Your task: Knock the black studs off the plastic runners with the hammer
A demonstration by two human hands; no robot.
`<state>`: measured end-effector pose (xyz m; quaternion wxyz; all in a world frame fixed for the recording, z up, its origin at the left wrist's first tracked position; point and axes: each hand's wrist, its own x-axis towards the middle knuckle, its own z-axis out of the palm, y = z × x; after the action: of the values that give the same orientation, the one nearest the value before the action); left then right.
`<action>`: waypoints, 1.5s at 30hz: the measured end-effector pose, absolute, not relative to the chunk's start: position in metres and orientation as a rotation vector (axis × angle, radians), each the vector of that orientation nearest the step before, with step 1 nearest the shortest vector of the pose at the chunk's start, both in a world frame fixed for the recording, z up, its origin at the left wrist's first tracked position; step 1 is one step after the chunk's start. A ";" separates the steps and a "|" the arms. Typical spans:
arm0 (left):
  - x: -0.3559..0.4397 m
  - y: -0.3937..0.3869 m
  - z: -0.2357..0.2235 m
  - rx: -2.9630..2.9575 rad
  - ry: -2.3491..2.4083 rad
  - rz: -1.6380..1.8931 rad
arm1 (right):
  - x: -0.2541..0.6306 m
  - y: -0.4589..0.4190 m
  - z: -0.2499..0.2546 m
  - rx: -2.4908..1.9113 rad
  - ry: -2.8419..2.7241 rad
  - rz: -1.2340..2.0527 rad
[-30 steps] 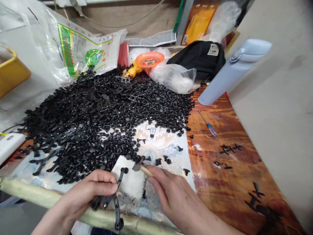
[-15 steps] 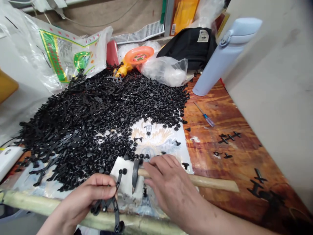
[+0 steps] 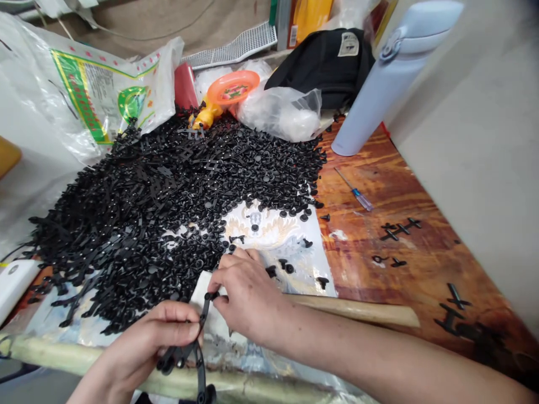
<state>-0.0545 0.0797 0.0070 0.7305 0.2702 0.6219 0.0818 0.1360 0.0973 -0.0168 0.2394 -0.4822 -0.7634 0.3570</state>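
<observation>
Bench work, close up: the R hand [image 3: 252, 292] has let go of the hammer [image 3: 357, 310] since half a sec. ago and crossed to the white block's [image 3: 199, 287] L side, fingertips now closed on the upper end of a linked black strip [image 3: 201, 365]. Tool's down, handle lying R of the block, head mostly hidden by the hand; so both hands are now on one pc.

Strip itself: top end over the block's L part, lower links hanging off its near side. L hand [image 3: 168, 331], just L of the block, hasn't shifted much; thumb & index pinch the strip mid-length, other fingers curled, wrist coming in low. R hand's palm-down over the block, knuckles up, wrist bent, forearm running out to its R, nr. side of the handle.

Beyond the block & to its L, a big pile of black parts [image 3: 177, 174]; far R of it, a screwdriver [image 3: 357, 193].
</observation>
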 end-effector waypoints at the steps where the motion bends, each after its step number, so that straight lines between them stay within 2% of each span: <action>1: -0.055 0.080 0.007 0.599 1.365 0.175 | 0.136 0.098 -0.017 -1.330 -2.085 0.987; 21: -0.051 0.076 0.006 0.604 1.329 0.172 | 0.133 0.098 -0.020 -1.360 -2.097 1.029; 26: -0.053 0.072 0.001 0.594 1.331 0.188 | 0.151 0.103 -0.001 -1.303 -2.138 1.037; 28: -0.054 0.071 -0.002 0.612 1.315 0.195 | 0.170 0.099 0.010 -1.323 -2.203 0.967; 31: -0.055 0.069 -0.006 0.639 1.295 0.215 | 0.197 0.083 0.016 -1.617 -2.496 0.640; 34: -0.053 0.068 -0.007 0.628 1.327 0.238 | 0.214 0.062 0.002 -1.780 -2.545 0.577; 39: -0.046 0.069 -0.004 0.589 1.372 0.262 | 0.231 0.043 -0.020 -1.530 -2.293 0.714; 45: -0.041 0.069 0.000 0.582 1.357 0.330 | 0.231 0.045 -0.002 -1.259 -2.320 0.704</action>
<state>-0.0414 0.0686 0.0000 0.7274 0.2638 0.6156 0.1496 0.2309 0.0453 -0.0024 0.2034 -0.4513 -0.8315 0.2522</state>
